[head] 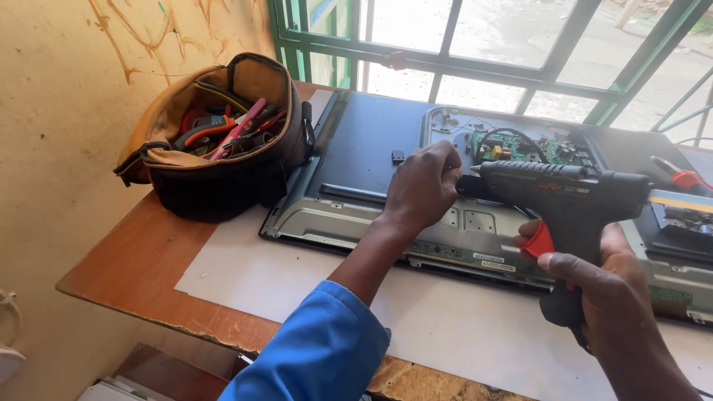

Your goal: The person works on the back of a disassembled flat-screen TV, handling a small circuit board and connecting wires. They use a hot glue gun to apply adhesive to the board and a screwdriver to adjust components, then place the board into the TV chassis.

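Observation:
A flat television lies face down with its back panel (pixel 364 141) open, showing a green circuit board (pixel 535 151) and bare metal chassis (pixel 327 215). My right hand (pixel 605 286) grips a black glue gun (pixel 572 197) by its handle, a finger on the red trigger. The gun's nozzle points left, toward my left hand. My left hand (pixel 422 186) rests on the chassis, fingers pinched at something small just in front of the nozzle; what it holds is hidden. A blue sleeve covers my left arm.
A brown and black tool bag (pixel 215 141) with pliers and screwdrivers stands at the left by the yellow wall. A white sheet (pixel 297 275) lies under the television on the wooden table (pixel 126 260). A red-handled tool (pixel 687 178) lies at far right. Green window frames run behind.

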